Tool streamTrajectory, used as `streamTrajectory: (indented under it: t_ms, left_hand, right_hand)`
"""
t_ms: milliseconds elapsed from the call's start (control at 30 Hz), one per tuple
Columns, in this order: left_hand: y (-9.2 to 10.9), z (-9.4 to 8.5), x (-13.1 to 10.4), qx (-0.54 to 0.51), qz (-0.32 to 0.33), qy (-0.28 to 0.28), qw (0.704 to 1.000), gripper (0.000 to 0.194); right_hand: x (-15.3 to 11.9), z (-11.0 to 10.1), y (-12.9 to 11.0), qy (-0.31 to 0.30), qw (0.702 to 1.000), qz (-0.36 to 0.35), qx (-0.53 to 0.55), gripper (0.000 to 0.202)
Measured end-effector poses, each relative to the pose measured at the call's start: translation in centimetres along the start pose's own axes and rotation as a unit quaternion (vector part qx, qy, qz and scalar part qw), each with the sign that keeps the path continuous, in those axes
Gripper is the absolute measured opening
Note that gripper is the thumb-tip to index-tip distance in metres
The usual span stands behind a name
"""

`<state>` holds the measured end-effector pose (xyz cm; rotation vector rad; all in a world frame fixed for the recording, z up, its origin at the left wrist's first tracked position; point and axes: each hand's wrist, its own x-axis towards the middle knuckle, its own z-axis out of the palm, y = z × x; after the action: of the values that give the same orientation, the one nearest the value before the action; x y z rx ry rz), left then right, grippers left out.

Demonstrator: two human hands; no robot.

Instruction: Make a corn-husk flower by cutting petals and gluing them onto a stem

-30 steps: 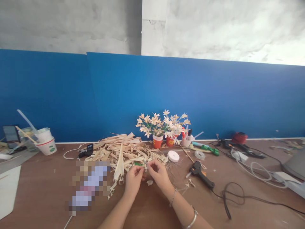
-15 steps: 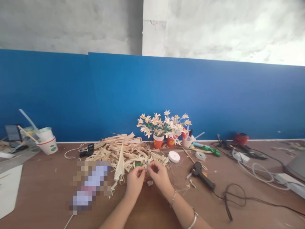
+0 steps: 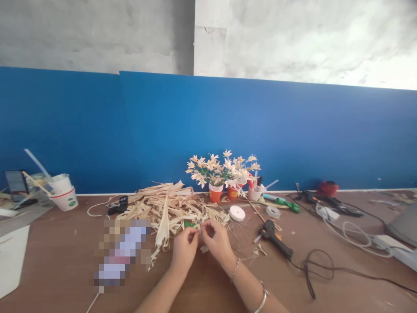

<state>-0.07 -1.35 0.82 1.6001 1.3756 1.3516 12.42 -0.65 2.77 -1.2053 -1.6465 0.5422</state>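
Note:
My left hand [image 3: 186,247] and my right hand [image 3: 213,237] meet fingertip to fingertip at the near edge of a pile of dry, pale husk strips [image 3: 176,204]. The fingers of each hand are pinched together. Whatever lies between the fingertips is too small to make out. A small pale scrap [image 3: 204,249] is on the table just below the fingertips. Behind the hands, pale flowers [image 3: 213,164] stand in an orange-red cup [image 3: 215,194], with a second such cup [image 3: 232,194] beside it. Right of the pile lies a white round roll [image 3: 237,213].
A black glue gun [image 3: 276,240] with its cable lies at right, near a clear tape roll [image 3: 273,212]. White and black cords and a power strip [image 3: 395,251] are farther right. White cups [image 3: 65,199] stand at left. A blue partition [image 3: 208,117] rises behind the table.
The view has shifted very slightly. Both hands hold nearly the same pinched pose, with only a tiny movement at the fingertips.

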Motion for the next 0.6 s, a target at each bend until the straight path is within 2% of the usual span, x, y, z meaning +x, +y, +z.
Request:
streamTrajectory:
  t_ms: [233, 433, 600]
  left_hand:
    - [0.2, -0.1, -0.1, 0.018, 0.022, 0.004, 1.0, 0.015]
    - [-0.3, 0.2, 0.3, -0.104, -0.071, -0.031, 0.992, 0.018]
    - [0.2, 0.4, 0.4, -0.197, -0.118, -0.049, 0.972, 0.021]
  right_hand:
    - [-0.1, 0.2, 0.0, 0.002, 1.0, -0.003, -0.002, 0.01]
    - [0.1, -0.3, 0.2, 0.01, 0.999, 0.01, 0.034, 0.019]
    - [0.7, -0.5, 1.3, 0.012, 0.991, 0.034, 0.125, 0.025]
